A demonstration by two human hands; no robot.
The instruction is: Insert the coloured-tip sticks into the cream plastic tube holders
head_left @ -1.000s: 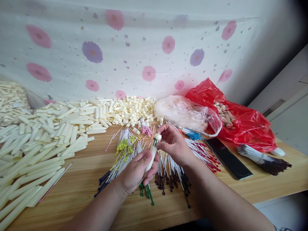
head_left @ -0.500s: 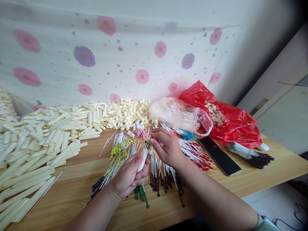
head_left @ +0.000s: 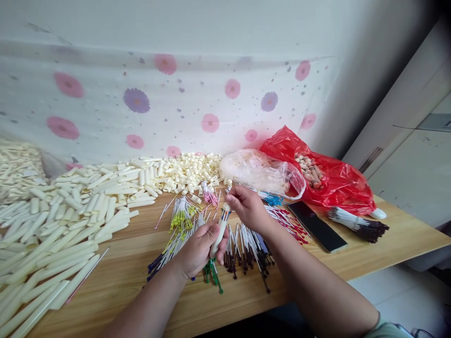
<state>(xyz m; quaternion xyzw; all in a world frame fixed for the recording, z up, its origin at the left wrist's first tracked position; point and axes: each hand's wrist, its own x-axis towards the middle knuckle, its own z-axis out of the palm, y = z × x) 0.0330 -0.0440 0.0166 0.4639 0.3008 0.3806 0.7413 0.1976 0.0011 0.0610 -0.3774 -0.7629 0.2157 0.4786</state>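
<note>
My left hand (head_left: 200, 249) is wrapped round the white barrel of a multicolour pen (head_left: 221, 225), which stands nearly upright with coloured sliders showing near its top. My right hand (head_left: 246, 206) is closed in a pinch right at the pen's upper end; what its fingertips hold is too small to make out. Below and around the hands lie bundles of thin refills with coloured tips: yellow (head_left: 183, 216), green (head_left: 213, 277), dark brown (head_left: 243, 249), red (head_left: 287, 223) and pink (head_left: 209, 195).
Cream pen barrels (head_left: 73, 216) are heaped on the left, with short slotted sleeves (head_left: 197, 171) behind. A clear plastic bag (head_left: 259, 171), a red bag (head_left: 338, 180) of small parts, a black phone (head_left: 317, 226) and a dark-tipped refill bundle (head_left: 357, 223) lie on the right.
The right hand's fingers have gone from stretched over the pen's top to a curled pinch there. The pen's coloured sliders now show more fully. The camera view has shifted slightly.
</note>
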